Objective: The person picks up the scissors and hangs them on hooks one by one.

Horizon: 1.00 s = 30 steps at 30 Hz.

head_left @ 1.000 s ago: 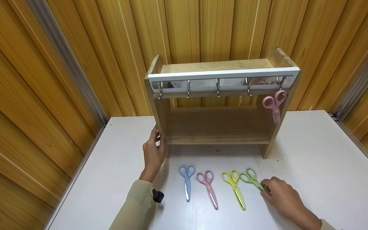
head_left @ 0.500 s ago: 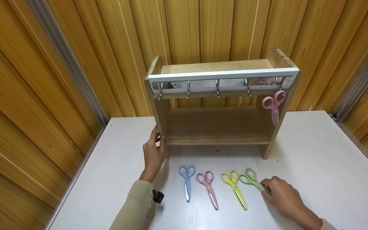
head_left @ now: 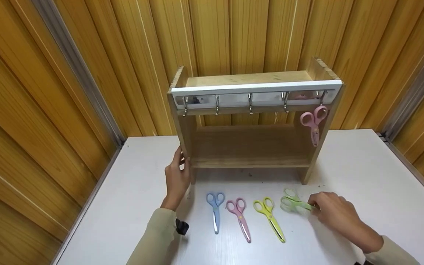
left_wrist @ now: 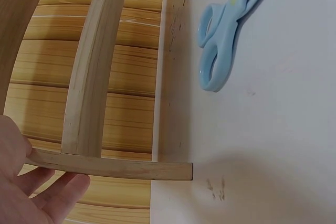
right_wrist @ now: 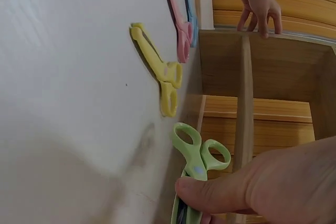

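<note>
The right hand (head_left: 335, 211) has the green scissors (right_wrist: 195, 163) pinched by the blades between thumb and fingers, ring handles pointing away from it to the left; they look lifted off the white table (head_left: 363, 176). Doing this well likely means keeping that hold low on the blades, firm enough to stop the pair pivoting, so both rings stay uncovered. The yellow scissors (head_left: 269, 215) lie on the table just left of those rings, apart from them, so rising before any sideways sweep seems safer. Beyond and above the right hand, the hanging pink scissors (head_left: 314, 126) call for similar clearance. The left hand (head_left: 177, 175) holds the near side panel of the wooden rack (head_left: 250, 164), fingers against its outer face; steady, light pressure there should guard against a shift if the rack gets bumped.
</note>
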Available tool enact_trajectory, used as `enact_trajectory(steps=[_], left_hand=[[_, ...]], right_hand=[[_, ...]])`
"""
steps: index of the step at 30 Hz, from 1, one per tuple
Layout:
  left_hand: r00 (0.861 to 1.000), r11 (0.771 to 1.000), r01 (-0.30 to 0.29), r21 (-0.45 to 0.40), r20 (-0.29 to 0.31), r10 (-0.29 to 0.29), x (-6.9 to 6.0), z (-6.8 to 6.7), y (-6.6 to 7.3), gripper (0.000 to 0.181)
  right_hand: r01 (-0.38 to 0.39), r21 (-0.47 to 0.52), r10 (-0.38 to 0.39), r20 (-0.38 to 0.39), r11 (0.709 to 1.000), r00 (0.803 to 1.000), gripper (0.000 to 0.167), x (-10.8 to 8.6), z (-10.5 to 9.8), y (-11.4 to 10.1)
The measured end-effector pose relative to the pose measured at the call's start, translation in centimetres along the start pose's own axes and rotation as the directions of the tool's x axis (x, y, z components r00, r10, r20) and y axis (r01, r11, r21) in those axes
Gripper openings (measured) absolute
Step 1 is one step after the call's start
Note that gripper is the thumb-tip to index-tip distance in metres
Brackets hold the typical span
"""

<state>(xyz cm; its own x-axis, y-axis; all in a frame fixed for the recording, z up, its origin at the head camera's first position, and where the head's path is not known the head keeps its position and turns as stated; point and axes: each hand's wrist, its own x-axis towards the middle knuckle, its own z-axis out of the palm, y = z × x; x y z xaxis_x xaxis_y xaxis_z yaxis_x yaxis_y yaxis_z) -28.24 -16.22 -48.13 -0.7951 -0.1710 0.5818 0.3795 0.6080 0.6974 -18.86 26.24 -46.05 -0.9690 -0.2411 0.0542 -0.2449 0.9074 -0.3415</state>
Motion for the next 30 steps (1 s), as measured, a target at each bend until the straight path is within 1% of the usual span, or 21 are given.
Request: enact_trajectory(steps=[6, 9, 12, 16, 19, 22, 25, 30], left_hand=[[0.999, 0.999, -0.043, 0.01, -0.024, 0.044, 0.0, 0.2, -0.1, 0.05], [0.999, 0.999, -0.048, 0.01, -0.024, 0.049, 0.0, 0.2, -0.1, 0.05], [0.999, 0.999, -0.046, 0.012, -0.018, 0.046, 0.0, 0.2, -0.1, 0.05], [0.999, 0.999, -0.034, 0.004, -0.01, 0.034, 0.0, 0.1, -0.2, 0.05], [1.0, 1.0, -0.015, -0.003, -0.003, 0.015, -0.1, 0.1, -0.2, 0.05], [1.0, 1.0, -0.002, -0.006, -0.004, 0.002, -0.1, 0.1, -0.2, 0.05], [1.0, 1.0, -0.008, -0.01, -0.009, 0.008, -0.1, 0.1, -0.2, 0.049], [0.999, 0.999, -0.029, -0.018, -0.019, 0.029, 0.0, 0.1, -0.2, 0.049]], right_hand=[[0.048, 0.014, -0.047, -0.099, 0.999, 0.994, 0.017, 0.4, -2.7, -0.7], [0.074, 0.037, -0.067, -0.16, 0.997, 0.985, 0.015, 0.7, -4.1, -1.2], [0.11, 0.063, -0.094, -0.222, 0.992, 0.97, 0.014, 0.9, -5.4, -1.7], [0.175, 0.097, -0.135, -0.321, 0.98, 0.937, 0.016, 1.2, -6.5, -2.7], [0.224, 0.125, -0.158, -0.401, 0.966, 0.902, 0.019, 1.6, -7.0, -3.5], [0.262, 0.163, -0.16, -0.467, 0.951, 0.87, 0.02, 2.0, -7.4, -4.4], [0.273, 0.216, -0.127, -0.517, 0.937, 0.846, 0.019, 2.5, -7.8, -5.3], [0.261, 0.345, -0.028, -0.555, 0.902, 0.832, 0.018, 3.5, -8.3, -6.7]])
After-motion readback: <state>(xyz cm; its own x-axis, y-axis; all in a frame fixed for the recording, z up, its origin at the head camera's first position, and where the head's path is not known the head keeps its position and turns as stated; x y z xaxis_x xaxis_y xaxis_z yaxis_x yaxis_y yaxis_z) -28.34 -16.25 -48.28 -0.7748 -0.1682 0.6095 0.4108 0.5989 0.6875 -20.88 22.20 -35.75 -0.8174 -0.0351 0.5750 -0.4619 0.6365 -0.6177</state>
